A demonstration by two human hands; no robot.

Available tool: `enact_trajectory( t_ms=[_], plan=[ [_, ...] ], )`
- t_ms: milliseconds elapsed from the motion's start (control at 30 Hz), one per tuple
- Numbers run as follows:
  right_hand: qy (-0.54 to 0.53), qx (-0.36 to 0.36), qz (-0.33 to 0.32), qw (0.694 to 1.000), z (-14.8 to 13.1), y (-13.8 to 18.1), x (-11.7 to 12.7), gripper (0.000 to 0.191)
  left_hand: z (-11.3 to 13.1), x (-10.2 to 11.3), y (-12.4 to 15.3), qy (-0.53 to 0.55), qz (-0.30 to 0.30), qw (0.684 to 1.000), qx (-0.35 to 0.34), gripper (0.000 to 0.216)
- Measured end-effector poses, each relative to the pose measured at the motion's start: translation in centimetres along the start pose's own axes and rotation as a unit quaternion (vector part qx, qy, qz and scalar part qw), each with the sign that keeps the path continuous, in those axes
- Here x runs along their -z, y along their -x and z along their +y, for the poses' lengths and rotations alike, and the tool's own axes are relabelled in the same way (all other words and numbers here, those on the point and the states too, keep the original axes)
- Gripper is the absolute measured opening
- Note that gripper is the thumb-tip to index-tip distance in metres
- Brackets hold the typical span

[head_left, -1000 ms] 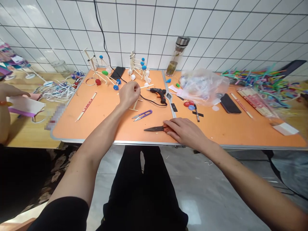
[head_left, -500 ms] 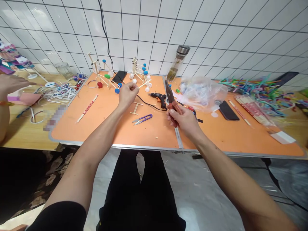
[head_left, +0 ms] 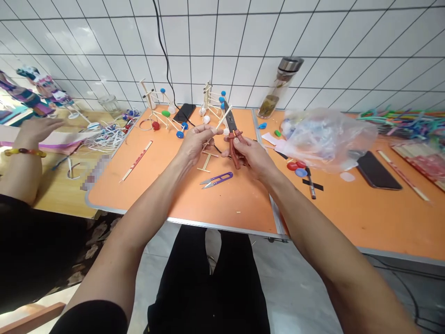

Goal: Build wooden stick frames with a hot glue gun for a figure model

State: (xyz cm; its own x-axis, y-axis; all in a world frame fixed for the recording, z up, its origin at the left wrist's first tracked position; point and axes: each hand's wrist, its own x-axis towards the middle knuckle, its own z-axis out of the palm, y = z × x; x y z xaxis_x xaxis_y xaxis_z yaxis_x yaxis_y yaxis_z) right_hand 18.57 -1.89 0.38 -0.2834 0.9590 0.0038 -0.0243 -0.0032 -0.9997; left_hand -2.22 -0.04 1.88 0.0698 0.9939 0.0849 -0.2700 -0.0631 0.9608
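Observation:
My left hand (head_left: 196, 143) is raised over the orange table (head_left: 167, 195) and pinches a thin wooden stick (head_left: 223, 118) that slants up to the right. Close beside it, my right hand (head_left: 251, 155) grips the red handles of a pair of scissors (head_left: 232, 132), whose dark blades point up and meet the stick. Below the hands lie a small H-shaped stick frame (head_left: 206, 161) and purple thread snips (head_left: 217, 179).
Two stick-and-ball models (head_left: 163, 110) (head_left: 212, 103), a black phone (head_left: 185, 112) and a glass bottle (head_left: 278, 87) stand at the back. A clear plastic bag (head_left: 327, 134), caps, a marker and a second phone (head_left: 377, 170) lie right. Another person's arm (head_left: 26, 160) rests at left.
My right hand picked the scissors up from the table's front edge and carried them up to the stick. My left hand lifted the stick higher. The view has shifted right.

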Motion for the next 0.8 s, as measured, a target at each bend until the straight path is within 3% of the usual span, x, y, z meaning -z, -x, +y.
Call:
enact_trajectory(
  t_ms=[133, 233, 400, 533, 800],
  plan=[
    [-0.036, -0.003, -0.024, 0.999, 0.4, 0.8, 0.0, 0.051, 0.2, -0.8, 0.5, -0.006, -0.015, 1.0, 0.026, 0.033],
    [-0.105, -0.047, -0.052, 0.992, 0.3, 1.1, 0.0, 0.046, 0.1, -1.0, 0.7, 0.005, -0.022, 0.999, 0.033, 0.032],
    [-0.189, -0.071, -0.086, 0.976, 0.0, 1.4, 0.2, 0.046, 0.1, -0.2, 0.2, 0.018, 0.035, 0.999, 0.028, 0.024],
    [-0.17, -0.056, -0.088, 0.98, -0.2, 1.6, 0.1, 0.051, 0.6, -0.1, 0.0, 0.002, 0.07, 0.997, 0.026, 0.021],
    [-0.05, -0.004, -0.052, 0.997, -0.2, 2.4, -0.1, 0.069, 1.4, -0.8, 0.7, 0.007, 0.058, 0.998, 0.008, 0.024]
  ],
)
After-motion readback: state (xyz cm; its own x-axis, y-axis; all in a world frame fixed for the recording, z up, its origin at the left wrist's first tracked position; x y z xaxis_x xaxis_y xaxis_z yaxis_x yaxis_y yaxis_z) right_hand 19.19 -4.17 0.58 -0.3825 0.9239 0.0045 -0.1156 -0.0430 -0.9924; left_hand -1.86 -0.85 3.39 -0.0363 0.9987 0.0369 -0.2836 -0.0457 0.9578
